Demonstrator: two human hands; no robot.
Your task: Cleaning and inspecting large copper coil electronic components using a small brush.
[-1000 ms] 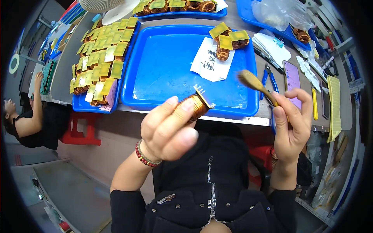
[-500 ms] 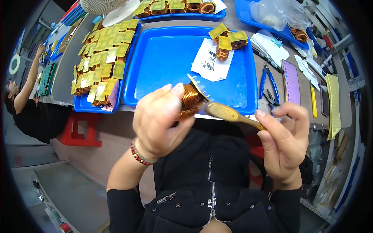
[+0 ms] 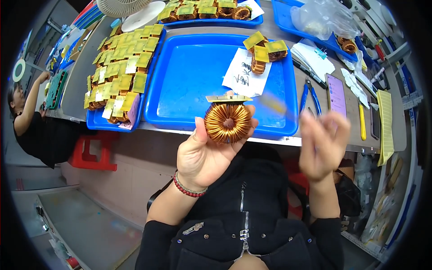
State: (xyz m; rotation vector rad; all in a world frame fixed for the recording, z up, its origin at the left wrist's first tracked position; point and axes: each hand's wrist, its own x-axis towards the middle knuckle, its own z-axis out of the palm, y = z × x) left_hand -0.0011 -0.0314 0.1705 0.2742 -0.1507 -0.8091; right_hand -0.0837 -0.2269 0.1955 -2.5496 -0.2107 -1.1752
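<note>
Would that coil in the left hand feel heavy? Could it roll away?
The copper coil is probably heavy for its size, with so much shiny wire wrapped around. Its rounded edge might roll, but the flat board could stop it.

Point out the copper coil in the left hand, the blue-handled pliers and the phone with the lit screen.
Copper coil [image 3: 227, 133], head view: on the windings just below its centre.
Blue-handled pliers [image 3: 304, 97], head view: on one handle.
Phone [image 3: 336, 95], head view: on the lit screen.

In the middle tray [image 3: 189, 76], open room is lying on the left; 3 coils [image 3: 259, 65] and a paper [image 3: 252, 84] are blocking the upper right, while a held coil [image 3: 216, 122] is obstructing the front rim.
</note>
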